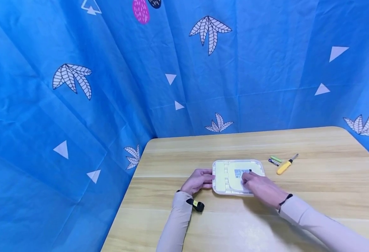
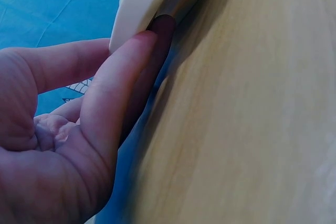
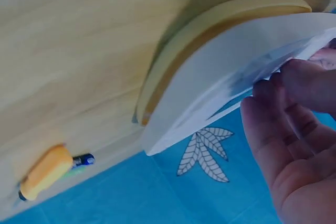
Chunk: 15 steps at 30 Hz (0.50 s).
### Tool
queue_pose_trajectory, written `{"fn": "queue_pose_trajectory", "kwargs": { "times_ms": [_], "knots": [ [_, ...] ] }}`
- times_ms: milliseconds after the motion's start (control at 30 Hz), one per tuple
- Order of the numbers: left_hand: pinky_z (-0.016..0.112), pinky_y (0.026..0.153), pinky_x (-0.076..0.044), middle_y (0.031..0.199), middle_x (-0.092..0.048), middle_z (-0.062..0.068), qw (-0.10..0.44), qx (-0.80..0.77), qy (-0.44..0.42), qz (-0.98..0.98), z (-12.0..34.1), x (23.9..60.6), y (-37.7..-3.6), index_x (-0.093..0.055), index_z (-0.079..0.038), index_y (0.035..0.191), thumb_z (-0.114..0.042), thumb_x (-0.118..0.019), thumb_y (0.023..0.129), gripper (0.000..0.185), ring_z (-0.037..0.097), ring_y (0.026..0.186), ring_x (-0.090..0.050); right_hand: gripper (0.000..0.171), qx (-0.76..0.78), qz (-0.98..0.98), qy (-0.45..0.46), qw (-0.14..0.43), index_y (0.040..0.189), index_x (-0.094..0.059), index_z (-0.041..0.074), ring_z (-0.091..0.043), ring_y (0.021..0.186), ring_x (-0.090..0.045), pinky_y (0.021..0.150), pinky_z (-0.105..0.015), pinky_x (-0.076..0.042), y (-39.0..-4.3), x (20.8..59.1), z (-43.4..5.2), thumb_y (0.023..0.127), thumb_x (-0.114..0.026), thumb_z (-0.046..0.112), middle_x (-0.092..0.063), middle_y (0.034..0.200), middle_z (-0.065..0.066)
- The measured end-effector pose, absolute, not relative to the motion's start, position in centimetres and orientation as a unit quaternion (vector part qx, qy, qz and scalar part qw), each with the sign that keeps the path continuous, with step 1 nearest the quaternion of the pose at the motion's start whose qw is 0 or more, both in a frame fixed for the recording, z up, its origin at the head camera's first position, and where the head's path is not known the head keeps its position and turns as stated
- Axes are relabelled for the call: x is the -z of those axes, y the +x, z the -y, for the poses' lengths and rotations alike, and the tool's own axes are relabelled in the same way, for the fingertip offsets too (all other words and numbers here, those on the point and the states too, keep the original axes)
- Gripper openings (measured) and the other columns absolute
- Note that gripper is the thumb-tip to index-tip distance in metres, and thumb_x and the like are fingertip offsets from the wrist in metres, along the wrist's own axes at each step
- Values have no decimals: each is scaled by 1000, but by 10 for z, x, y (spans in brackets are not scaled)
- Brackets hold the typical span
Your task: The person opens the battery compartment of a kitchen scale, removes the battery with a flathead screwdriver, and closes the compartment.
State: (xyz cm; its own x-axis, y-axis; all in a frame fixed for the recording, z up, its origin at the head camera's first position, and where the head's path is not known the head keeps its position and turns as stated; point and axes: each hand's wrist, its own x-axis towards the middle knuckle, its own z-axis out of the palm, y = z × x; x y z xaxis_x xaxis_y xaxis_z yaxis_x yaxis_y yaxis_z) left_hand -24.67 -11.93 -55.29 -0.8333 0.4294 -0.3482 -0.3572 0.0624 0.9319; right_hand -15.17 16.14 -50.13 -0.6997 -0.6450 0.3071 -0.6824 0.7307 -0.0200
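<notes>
Two hands work a pale, rounded-corner device (image 1: pixel 231 176) lying flat at lower centre of the head view, on a wooden table (image 1: pixel 313 196). The left hand (image 1: pixel 198 181) rests at the device's left edge, its straight fingers (image 2: pixel 121 82) touching the rim, as the left wrist view shows. The right hand (image 1: pixel 261 189) lies over the device's lower right part, fingertips (image 3: pixel 273 103) curled onto the top face beside a small label; whether they pinch anything cannot be told. To the right of centre, well apart from the device, lie two small batteries (image 1: pixel 274 160) and a yellow-handled screwdriver (image 1: pixel 286 165). Bare tabletop runs open to the rear and right edges, hemmed by a blue patterned curtain (image 1: pixel 109 87).
</notes>
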Motion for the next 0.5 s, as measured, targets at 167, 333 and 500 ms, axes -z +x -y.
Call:
{"fn": "queue_pose_trajectory", "kwargs": {
  "times_ms": [167, 333, 500],
  "knots": [
    [22, 78, -66, 118, -75, 21, 288, -682, 23, -672, 120, 553, -246, -52, 10, 142, -2, -66, 97, 48, 15, 89, -76, 43, -152, 926, 331, 101, 95, -77, 10, -17, 95, -68, 78, -31, -64, -153, 503, -165, 74, -55, -21, -69, 104, -1],
    [24, 79, -66, 119, -75, 21, 289, -681, 23, -672, 120, 553, -245, -53, 9, 142, -3, -66, 97, 48, 16, 91, -77, 32, -224, 918, 320, 76, 93, -81, 9, -20, 96, -69, 85, -37, -65, -156, 501, -171, 82, -65, -16, -70, 101, -2],
    [25, 82, -66, 122, -73, 23, 287, -684, 28, -670, 120, 553, -245, -53, 10, 142, -3, -65, 98, 47, 19, 95, -77, 20, -295, 918, 262, 43, 106, -78, 4, -22, 96, -72, 83, -33, -66, -162, 493, -186, 91, -68, -5, -75, 104, -6]
  ]
}}
